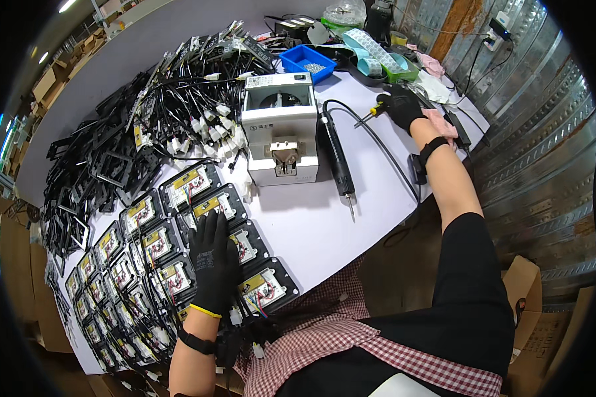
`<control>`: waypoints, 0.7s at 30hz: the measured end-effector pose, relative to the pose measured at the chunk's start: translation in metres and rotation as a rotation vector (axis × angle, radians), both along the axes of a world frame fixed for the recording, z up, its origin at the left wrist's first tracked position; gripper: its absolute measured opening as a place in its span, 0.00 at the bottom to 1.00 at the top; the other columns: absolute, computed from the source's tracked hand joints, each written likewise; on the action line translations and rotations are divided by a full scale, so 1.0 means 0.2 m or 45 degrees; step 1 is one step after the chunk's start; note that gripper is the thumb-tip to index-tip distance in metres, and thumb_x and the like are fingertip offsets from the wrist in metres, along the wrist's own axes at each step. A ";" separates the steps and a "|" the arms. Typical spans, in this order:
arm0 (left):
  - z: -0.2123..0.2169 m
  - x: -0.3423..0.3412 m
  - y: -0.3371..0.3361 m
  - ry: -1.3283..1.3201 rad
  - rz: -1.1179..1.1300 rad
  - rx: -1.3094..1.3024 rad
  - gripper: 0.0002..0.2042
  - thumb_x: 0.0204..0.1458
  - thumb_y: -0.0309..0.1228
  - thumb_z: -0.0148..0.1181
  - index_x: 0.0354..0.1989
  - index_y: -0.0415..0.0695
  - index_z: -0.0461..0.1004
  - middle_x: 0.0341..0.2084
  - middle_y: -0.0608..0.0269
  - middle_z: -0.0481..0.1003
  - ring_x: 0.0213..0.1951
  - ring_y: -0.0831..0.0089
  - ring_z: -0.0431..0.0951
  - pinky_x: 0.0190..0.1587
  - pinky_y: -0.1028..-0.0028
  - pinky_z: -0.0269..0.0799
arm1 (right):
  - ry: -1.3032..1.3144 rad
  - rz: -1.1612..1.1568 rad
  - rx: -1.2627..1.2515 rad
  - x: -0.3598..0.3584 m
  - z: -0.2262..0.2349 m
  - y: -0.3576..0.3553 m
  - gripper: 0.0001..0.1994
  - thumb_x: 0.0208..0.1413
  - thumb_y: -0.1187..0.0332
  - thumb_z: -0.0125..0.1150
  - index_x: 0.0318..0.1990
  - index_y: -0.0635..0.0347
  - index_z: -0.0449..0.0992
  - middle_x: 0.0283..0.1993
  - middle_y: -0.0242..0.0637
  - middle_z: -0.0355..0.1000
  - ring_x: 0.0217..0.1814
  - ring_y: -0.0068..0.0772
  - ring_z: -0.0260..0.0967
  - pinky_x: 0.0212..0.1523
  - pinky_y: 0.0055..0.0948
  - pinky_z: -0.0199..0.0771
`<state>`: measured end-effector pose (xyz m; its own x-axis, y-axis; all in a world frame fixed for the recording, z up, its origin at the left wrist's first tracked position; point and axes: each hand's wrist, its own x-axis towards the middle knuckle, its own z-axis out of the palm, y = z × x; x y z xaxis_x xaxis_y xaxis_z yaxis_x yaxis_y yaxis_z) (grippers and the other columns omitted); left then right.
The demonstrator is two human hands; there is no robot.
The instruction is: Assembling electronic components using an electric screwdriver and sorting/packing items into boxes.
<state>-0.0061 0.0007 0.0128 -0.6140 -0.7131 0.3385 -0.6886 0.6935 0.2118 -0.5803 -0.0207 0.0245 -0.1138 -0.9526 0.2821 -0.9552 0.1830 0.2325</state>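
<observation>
My left hand (213,258), in a black glove, lies with its fingers stretched out over the rows of black-framed circuit modules (261,291). The modules have white and yellow boards and thin coloured wires. At the far right, my right hand (400,108), also black-gloved, has its fingers closed at a small yellow-handled tool (375,110). Its thin metal end points left; its exact kind is hard to make out. Left of that hand, a black electric screwdriver (338,159) with a cable rests on the table, its bit toward me. Beside it stands a white screw feeder (280,132).
A blue tray (307,63) of small screws sits behind the feeder. Cables with white connectors (215,129) and black plastic frames (106,162) are heaped at the left. A pale green label roll (371,53) lies at the back. A corrugated metal wall (530,132) bounds the right side.
</observation>
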 end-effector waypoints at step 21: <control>-0.02 0.00 0.00 0.061 -0.072 -0.081 0.24 0.56 0.29 0.47 0.62 0.37 0.61 0.62 0.45 0.61 0.64 0.47 0.58 0.65 0.48 0.47 | -1.119 0.360 -0.719 1.48 0.19 0.86 0.21 0.47 0.80 0.62 0.52 0.65 0.73 0.31 0.40 0.72 0.29 0.32 0.69 0.31 0.29 0.70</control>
